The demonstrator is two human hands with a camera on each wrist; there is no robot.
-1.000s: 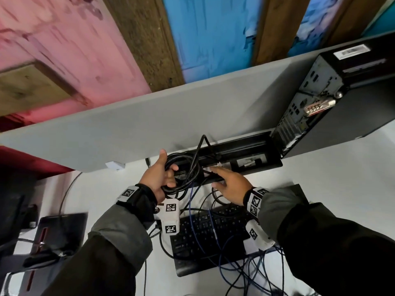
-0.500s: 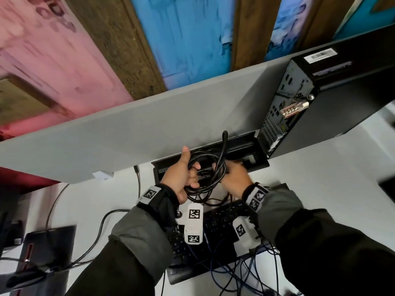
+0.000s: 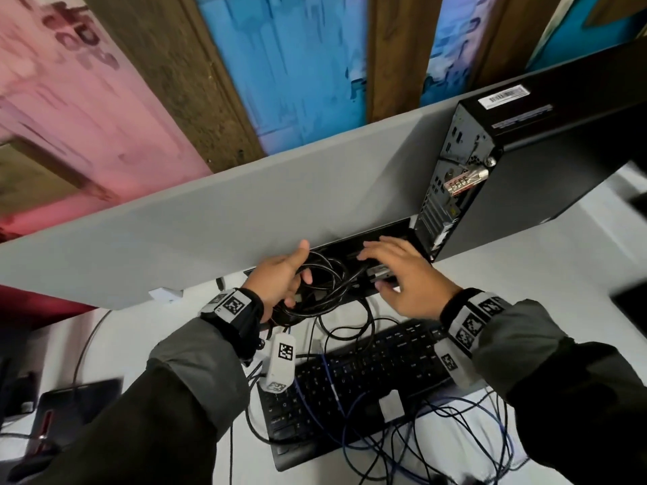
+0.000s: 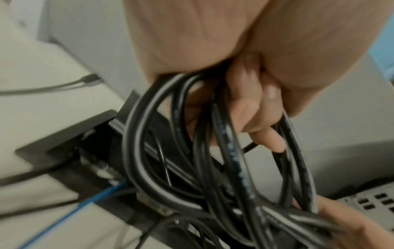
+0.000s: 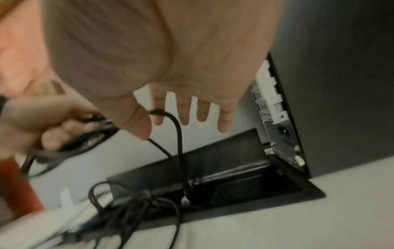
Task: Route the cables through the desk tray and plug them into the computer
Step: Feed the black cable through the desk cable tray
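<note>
Left hand grips a coil of black cables over the desk tray beside the computer; right hand, fingers spread, holds nothing.

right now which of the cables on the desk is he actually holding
The coiled black cable, gripped in the left hand by the desk tray. The blue cables lie loose over the keyboard, untouched.
</note>
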